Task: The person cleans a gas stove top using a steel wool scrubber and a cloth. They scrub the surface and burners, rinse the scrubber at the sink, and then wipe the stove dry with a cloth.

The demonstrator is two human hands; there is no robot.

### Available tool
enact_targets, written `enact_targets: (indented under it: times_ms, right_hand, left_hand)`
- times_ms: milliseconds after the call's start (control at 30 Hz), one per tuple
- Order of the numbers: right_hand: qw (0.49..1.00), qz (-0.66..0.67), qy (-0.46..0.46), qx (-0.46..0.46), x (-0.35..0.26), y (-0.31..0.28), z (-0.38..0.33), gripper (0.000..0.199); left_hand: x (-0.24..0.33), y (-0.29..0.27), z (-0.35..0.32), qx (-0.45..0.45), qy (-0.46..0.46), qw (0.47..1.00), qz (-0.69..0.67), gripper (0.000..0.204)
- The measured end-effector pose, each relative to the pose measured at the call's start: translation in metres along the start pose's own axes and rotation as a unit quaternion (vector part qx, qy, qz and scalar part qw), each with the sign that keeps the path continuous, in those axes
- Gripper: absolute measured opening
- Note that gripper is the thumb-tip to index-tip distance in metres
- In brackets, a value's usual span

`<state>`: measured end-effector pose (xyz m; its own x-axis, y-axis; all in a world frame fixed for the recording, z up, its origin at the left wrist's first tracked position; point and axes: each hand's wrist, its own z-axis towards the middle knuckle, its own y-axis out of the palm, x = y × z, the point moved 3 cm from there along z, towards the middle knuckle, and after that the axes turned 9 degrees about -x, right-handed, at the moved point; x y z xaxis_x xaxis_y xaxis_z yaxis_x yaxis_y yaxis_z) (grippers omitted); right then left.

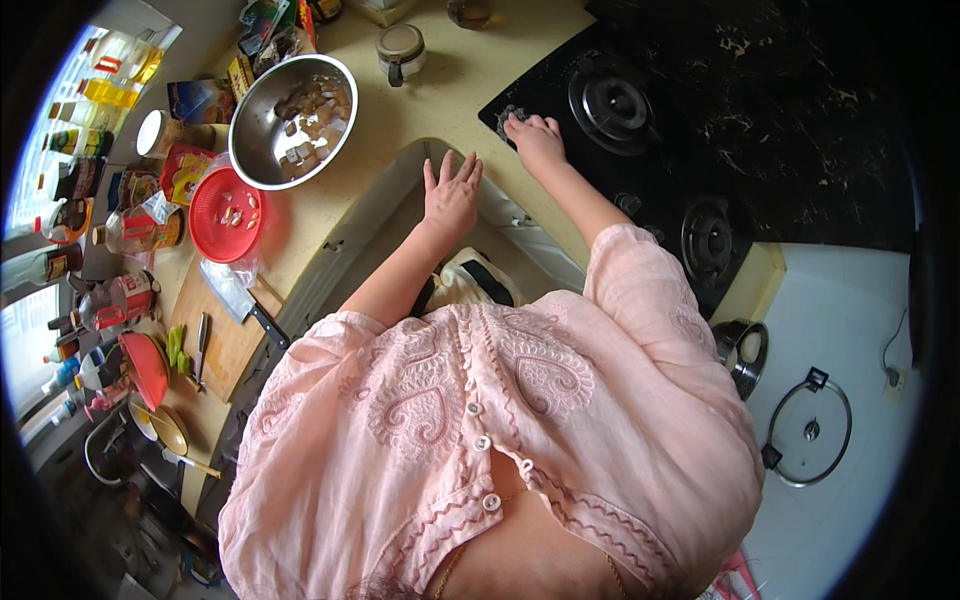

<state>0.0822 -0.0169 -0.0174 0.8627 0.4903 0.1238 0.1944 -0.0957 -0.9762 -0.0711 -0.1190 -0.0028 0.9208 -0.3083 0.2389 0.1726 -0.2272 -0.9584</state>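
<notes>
My right hand (538, 145) has its fingers curled down over a grey, fuzzy scouring pad (511, 119), which looks like steel wool. The pad lies against the front left corner of the black gas stove (560, 75), beside a burner (610, 100). Over the edge of the yellowish counter (420, 110), my left hand (452, 196) hovers with fingers spread and nothing in it. Left of that hand stands a steel bowl (262, 150) with translucent brownish chunks in a little liquid. A red colander (205, 235) holding garlic cloves sits nearer to me.
A cleaver (235, 295) and a small knife (202, 340) lie on a wooden cutting board (228, 350) with green vegetable pieces. A lidded glass jar (400, 50) stands at the back. Bottles line the window side. A second burner (708, 240) and a glass lid (810, 450) are at right.
</notes>
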Motion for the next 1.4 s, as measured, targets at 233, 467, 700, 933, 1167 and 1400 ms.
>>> enact_targets:
  times_ms: [233,467,700,933,1167,1400]
  right_hand:
    - [0.995,0.045,-0.086,0.016,-0.002,0.009,-0.014,0.032]
    - [0.994,0.019,-0.095,0.056,-0.011,-0.003,0.023,0.031]
    - [0.992,0.076,-0.095,0.011,0.011,0.009,-0.036,0.038]
    - [0.997,0.056,-0.045,0.005,0.004,0.000,-0.006,0.033]
    - [0.996,0.068,-0.057,0.012,0.033,0.022,-0.078,0.036]
    - [0.999,0.049,0.001,0.001,0.023,0.016,-0.048,0.033]
  left_hand:
    - [-0.007,0.002,-0.005,0.021,-0.056,0.998,-0.024,0.058]
    - [0.002,0.002,-0.006,0.014,-0.068,0.997,-0.024,0.056]
    - [0.006,0.008,-0.002,0.034,-0.077,0.996,-0.033,0.056]
    - [0.020,0.002,-0.003,-0.004,-0.049,0.999,-0.013,0.055]
    - [0.015,0.010,-0.007,0.010,-0.046,0.999,-0.014,0.058]
    - [0.031,0.007,-0.007,-0.014,-0.012,1.000,0.004,0.056]
